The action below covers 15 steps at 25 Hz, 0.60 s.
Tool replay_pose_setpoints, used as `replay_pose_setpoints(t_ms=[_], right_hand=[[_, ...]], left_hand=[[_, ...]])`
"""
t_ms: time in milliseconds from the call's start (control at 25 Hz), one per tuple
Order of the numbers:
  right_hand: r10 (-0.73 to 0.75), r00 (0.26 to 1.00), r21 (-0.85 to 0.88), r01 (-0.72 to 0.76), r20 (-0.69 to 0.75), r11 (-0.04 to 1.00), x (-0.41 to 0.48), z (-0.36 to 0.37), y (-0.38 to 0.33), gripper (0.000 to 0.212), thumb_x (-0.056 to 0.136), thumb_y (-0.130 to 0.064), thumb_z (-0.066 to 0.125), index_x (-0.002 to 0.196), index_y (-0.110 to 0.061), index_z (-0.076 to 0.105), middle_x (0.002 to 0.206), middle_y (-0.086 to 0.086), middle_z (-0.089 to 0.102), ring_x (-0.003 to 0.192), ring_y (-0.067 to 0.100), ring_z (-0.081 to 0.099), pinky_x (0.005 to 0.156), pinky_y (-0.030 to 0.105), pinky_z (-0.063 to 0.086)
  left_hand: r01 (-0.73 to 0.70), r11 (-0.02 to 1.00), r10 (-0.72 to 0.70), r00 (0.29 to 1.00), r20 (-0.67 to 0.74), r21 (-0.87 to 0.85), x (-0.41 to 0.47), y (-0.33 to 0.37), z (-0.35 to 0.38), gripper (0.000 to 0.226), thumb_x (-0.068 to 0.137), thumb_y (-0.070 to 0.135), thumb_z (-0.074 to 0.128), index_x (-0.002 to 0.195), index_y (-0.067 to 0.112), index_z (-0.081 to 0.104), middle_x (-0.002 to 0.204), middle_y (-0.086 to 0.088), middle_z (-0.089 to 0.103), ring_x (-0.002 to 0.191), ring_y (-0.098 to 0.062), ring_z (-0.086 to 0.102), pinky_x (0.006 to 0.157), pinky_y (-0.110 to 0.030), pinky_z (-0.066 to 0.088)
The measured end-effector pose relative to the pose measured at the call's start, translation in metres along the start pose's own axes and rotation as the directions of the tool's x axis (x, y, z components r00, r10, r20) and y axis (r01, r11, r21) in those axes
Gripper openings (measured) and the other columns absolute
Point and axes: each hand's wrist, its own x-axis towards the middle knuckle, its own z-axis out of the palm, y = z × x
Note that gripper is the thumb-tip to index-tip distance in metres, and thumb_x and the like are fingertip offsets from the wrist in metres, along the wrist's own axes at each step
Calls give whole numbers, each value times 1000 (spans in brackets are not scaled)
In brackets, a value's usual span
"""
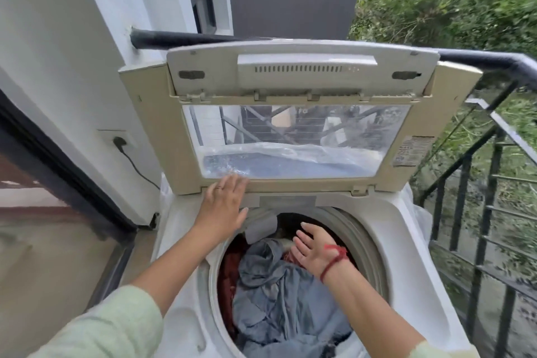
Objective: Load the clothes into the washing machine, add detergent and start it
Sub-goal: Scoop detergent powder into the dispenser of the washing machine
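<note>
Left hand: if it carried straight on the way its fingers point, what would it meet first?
Most likely the raised lid. The left hand points up and away with straight fingers, the tips right at the lid's lower edge. Whether they touch it is unclear from this one view.

My sleeve (116,325) is pale green, my wrist thread (336,259) red. The near clothes (279,293) are grey-blue; the lid (162,125) is cream.

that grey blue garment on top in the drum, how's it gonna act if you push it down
The grey-blue garment lies crumpled in deep folds, so it is probably floppy and will squash rather than slide. It looks thin, so likely light. Heaped near the drum rim, it may spring back up.
</note>
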Motion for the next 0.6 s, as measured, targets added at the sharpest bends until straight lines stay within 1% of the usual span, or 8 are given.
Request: replay_pose_setpoints(t_ms=[40,80,120,200,280,360,480,600], right_hand=[[38,999,34,-38,-16,999,6,7,-2,41,95,-19,49,134,-9,43,146,7,38,133,22,39,97,33,37],[56,998,73,-54,-31,996,12,15,-4,44,96,-20,48,137,-9,39,148,8,35,135,22,36,101,33,36],[59,997,118,-53,-44,992,17,22,-8,47,97,-21,47,140,-9,34,149,9,32,137,22,33,105,35,33],[60,996,222,-46,-58,974,26,36,-15,52,98,-23,44,144,-7,26,150,11,29,140,23,28,111,38,29],[59,997,327,-40,-47,944,33,47,-21,50,98,-24,42,143,-6,27,150,12,30,140,23,28,112,38,26],[45,999,466,-35,-10,884,37,53,-26,48,97,-22,41,142,-7,30,149,11,32,139,23,30,113,37,24],[37,999,588,-41,19,808,37,54,-30,49,96,-19,40,143,-7,30,150,10,32,139,22,31,115,37,21],[41,998,653,-68,57,754,36,48,-26,51,95,-15,42,143,-6,28,151,12,29,140,23,28,116,39,19]], left_hand=[[-61,997,63,998,-25,52,4,2,6,67,71,42,74,127,13,52,127,-5,54,115,-23,55,88,-37,48],[-105,991,110,992,-60,81,7,4,13,68,66,42,78,122,12,57,118,-4,59,105,-22,60,79,-35,51],[-127,988,136,985,-103,88,9,8,18,67,64,42,79,120,12,58,115,-4,60,101,-21,61,77,-34,51],[-123,987,141,971,-194,103,12,14,28,60,69,38,73,121,11,57,121,-6,55,110,-24,54,88,-40,46],[-88,983,126,962,-243,159,10,18,35,55,75,35,62,124,12,55,140,-11,40,130,-29,36,103,-51,30],[-68,979,118,958,-260,192,8,18,41,55,75,31,60,128,14,54,152,-12,22,141,-30,19,110,-58,17],[-88,986,126,953,-276,144,10,15,44,60,71,22,68,129,16,52,157,-9,11,144,-28,12,111,-57,16],[-86,991,112,952,-284,100,10,12,48,66,66,16,71,129,17,51,157,-7,10,144,-24,7,111,-56,19]])
